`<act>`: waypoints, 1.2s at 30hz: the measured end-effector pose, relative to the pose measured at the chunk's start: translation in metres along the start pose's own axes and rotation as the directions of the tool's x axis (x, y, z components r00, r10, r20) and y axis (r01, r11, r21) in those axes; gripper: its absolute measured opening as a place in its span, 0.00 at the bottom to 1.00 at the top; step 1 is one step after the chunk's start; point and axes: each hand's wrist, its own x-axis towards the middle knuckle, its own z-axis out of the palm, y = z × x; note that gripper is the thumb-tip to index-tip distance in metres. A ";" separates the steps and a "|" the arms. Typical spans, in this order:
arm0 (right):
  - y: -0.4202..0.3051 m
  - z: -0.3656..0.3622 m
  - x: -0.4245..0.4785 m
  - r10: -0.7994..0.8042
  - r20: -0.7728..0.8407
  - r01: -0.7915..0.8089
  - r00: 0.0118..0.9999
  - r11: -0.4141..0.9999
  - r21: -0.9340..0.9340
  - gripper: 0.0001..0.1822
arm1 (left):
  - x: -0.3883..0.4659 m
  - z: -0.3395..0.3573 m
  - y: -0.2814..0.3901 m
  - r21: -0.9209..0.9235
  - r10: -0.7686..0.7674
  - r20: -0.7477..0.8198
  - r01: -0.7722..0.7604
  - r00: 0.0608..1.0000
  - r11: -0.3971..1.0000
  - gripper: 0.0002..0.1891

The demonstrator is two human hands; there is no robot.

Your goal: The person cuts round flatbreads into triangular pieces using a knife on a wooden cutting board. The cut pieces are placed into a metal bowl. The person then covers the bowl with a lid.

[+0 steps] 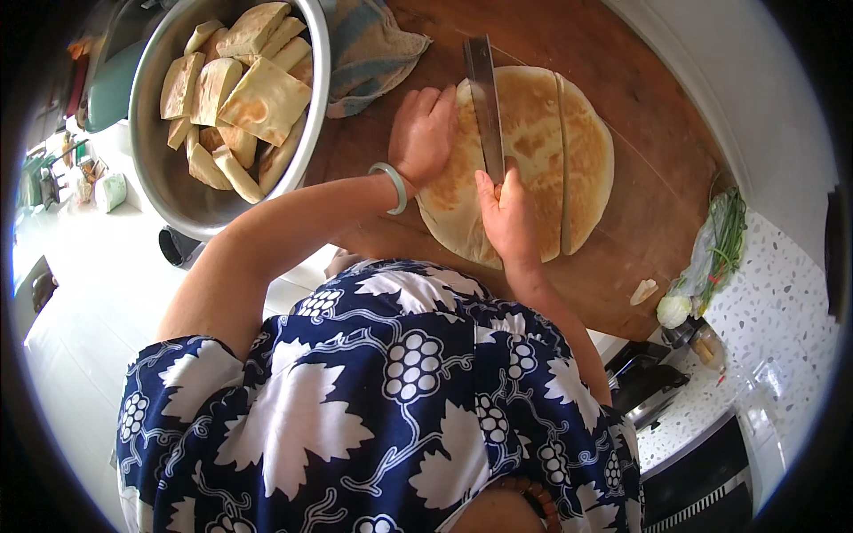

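Note:
A large round flatbread (pixel 526 133), browned in patches, lies on a wooden board (pixel 653 193). One straight cut runs through its right side, and the severed piece (pixel 590 160) rests beside the main part. My right hand (pixel 510 213) grips the handle of a cleaver (pixel 490 113), whose blade stands on edge across the left part of the bread. Just left of the blade, my left hand (pixel 423 136) presses on the bread's left edge with its fingers together. Its palm side is hidden. A pale bangle (pixel 393 188) circles the left wrist.
At the upper left, a metal basin (pixel 320 86) holds several cut bread pieces (pixel 266 100). A striped cloth (pixel 376 56) lies between basin and bread. Bagged green onions (pixel 723 233), a pale scrap (pixel 644 292) and a dark-handled pot (pixel 650 383) are at the right.

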 end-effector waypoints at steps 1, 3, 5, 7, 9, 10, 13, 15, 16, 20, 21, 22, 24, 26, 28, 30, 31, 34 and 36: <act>-0.004 0.000 0.005 0.014 0.013 -0.014 1.000 1.000 0.012 0.17 | 0.000 -0.001 0.001 -0.005 -0.007 0.010 0.007 1.000 1.000 0.14; -0.015 -0.004 0.014 -0.021 -0.010 0.021 1.000 1.000 -0.020 0.17 | 0.001 -0.003 0.002 -0.012 -0.016 0.028 0.016 0.999 1.000 0.14; -0.021 -0.006 0.024 -0.025 -0.004 0.025 1.000 0.999 -0.040 0.18 | 0.001 -0.004 0.002 -0.016 -0.021 0.042 0.021 0.999 1.000 0.14; -0.024 -0.008 0.036 -0.003 0.024 0.004 1.000 0.999 -0.046 0.18 | 0.001 -0.004 0.001 0.002 0.003 0.043 -0.003 0.999 1.000 0.15; -0.025 -0.009 0.050 -0.053 0.033 0.054 0.998 0.997 -0.049 0.19 | -0.001 -0.004 0.000 0.016 0.010 0.036 -0.011 0.999 1.000 0.15; -0.021 -0.005 0.057 -0.117 -0.005 0.116 0.993 0.992 -0.050 0.18 | 0.000 -0.005 0.000 0.016 0.013 0.032 -0.013 0.999 1.000 0.15; -0.025 0.006 0.090 -0.194 -0.040 0.194 0.980 0.981 -0.002 0.17 | 0.000 -0.005 -0.001 0.026 0.016 0.042 -0.017 0.999 1.000 0.15; -0.028 0.008 0.109 -0.193 -0.043 0.194 0.980 0.980 0.031 0.18 | 0.002 -0.004 -0.002 0.013 0.025 0.034 -0.025 0.999 1.000 0.14; -0.026 0.011 0.114 -0.185 -0.036 0.187 0.982 0.982 0.032 0.19 | 0.001 -0.002 -0.002 -0.007 0.020 0.017 -0.020 1.000 1.000 0.14; -0.020 -0.006 0.119 -0.237 0.037 0.232 0.971 0.967 0.108 0.20 | -0.003 -0.003 0.002 -0.030 0.009 -0.030 -0.010 1.000 1.000 0.14; -0.027 -0.017 0.112 -0.195 0.045 0.181 0.980 0.959 0.216 0.20 | -0.002 0.000 0.000 -0.025 -0.003 -0.032 0.002 0.999 1.000 0.13; -0.039 -0.029 0.092 -0.161 0.070 0.131 0.984 0.939 0.319 0.19 | -0.003 0.002 -0.001 -0.015 -0.026 -0.040 0.025 0.999 1.000 0.13; -0.037 -0.052 0.059 -0.208 -0.019 0.204 0.978 0.930 0.306 0.16 | -0.005 -0.003 0.002 -0.017 -0.067 -0.026 0.066 0.997 0.998 0.14; -0.015 -0.074 0.032 -0.345 -0.261 0.379 0.902 0.921 0.092 0.15 | -0.004 -0.011 0.006 -0.041 -0.087 0.025 0.088 0.996 0.995 0.16; 0.019 -0.101 0.008 -0.309 -0.391 0.298 0.867 0.950 -0.089 0.17 | -0.005 -0.012 0.002 -0.132 -0.141 0.025 0.143 0.990 0.981 0.19; 0.061 -0.124 -0.010 -0.120 -0.479 0.061 0.869 0.989 -0.137 0.19 | -0.012 -0.012 -0.007 -0.254 -0.239 -0.002 0.231 0.971 0.939 0.22; 0.092 -0.131 -0.020 -0.164 -0.565 0.046 0.808 0.975 -0.217 0.19 | -0.021 -0.014 -0.009 -0.265 -0.264 -0.039 0.245 0.964 0.933 0.22; 0.166 -0.147 -0.044 -0.038 -0.639 -0.141 0.769 0.964 -0.226 0.19 | -0.058 -0.045 0.000 -0.204 -0.391 0.078 0.398 0.917 0.894 0.21; 0.181 -0.148 -0.057 0.014 -0.677 -0.263 0.736 0.927 -0.267 0.19 | -0.082 -0.052 0.010 -0.240 -0.524 0.210 0.563 0.826 0.791 0.21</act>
